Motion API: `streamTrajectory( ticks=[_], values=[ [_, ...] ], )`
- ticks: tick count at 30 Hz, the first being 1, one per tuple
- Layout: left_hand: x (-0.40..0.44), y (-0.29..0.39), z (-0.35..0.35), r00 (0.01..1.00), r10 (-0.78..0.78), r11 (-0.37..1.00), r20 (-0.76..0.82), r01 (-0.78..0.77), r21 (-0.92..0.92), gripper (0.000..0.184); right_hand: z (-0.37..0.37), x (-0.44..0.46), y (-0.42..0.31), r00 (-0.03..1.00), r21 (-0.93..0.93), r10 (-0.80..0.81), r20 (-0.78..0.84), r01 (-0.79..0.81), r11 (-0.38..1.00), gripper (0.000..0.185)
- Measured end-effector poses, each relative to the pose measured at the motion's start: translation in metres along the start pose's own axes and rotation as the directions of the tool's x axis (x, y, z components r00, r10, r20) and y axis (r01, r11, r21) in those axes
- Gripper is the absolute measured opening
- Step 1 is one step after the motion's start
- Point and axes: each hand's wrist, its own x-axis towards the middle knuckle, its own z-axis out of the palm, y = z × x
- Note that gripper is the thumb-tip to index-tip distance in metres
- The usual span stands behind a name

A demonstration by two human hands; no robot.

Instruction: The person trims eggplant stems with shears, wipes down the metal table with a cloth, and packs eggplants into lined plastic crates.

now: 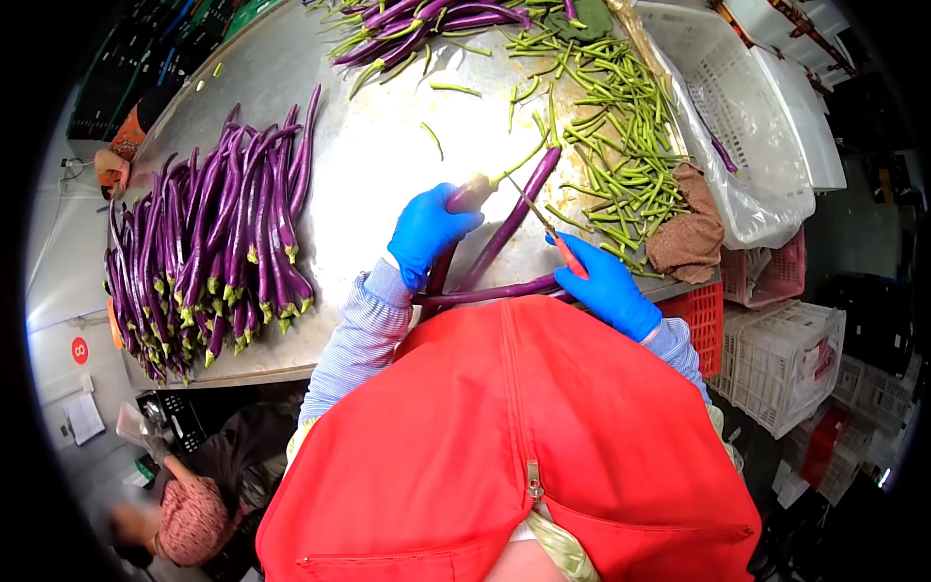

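Observation:
My left hand [427,233], in a blue glove, is closed round a long purple eggplant [467,195] near its green stem end. In my right hand [613,293], also blue-gloved, are scissors with red handles [569,257]; their blades point up and left, close to the stem. Between the hands lies another eggplant [510,229] with its stem still long, and one more [499,292] rests along the table edge against my red apron [427,417]. A big pile of short-stemmed eggplants [223,223] covers the left of the table.
Cut green stems [621,126] are heaped on the right beside a brown cloth [689,228]. More long-stemmed eggplants [427,21] lie at the far edge. A plastic-lined white basket [766,145] stands right, crates [776,364] below. Another person [199,509] is at lower left.

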Motion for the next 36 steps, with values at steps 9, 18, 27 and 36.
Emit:
streamTrajectory(
  ticks=[9,18,27,36],
  values=[
    [0.007,-0.016,0.006,0.999,0.026,0.999,0.037,-0.027,0.031,0.039,0.005,0.0,0.0,0.998,0.063,0.057,-0.008,-0.057,0.996,0.041],
    [-0.039,0.06,-0.161,0.689,0.167,0.661,-0.705,-0.609,-0.439,0.02,-0.006,0.002,0.004,0.971,0.544,0.188,-0.146,-0.08,0.835,0.046],
    [-0.069,-0.191,-0.412,0.378,-0.456,0.121,-0.806,-0.871,-0.476,0.064,0.002,0.007,-0.02,0.978,0.487,0.173,-0.113,-0.098,0.868,0.047],
    [-0.125,-0.129,-0.351,0.501,-0.489,-0.196,-0.714,-0.861,-0.47,0.063,-0.001,0.019,-0.015,0.978,0.475,0.129,-0.166,-0.035,0.879,0.055]
  ],
)
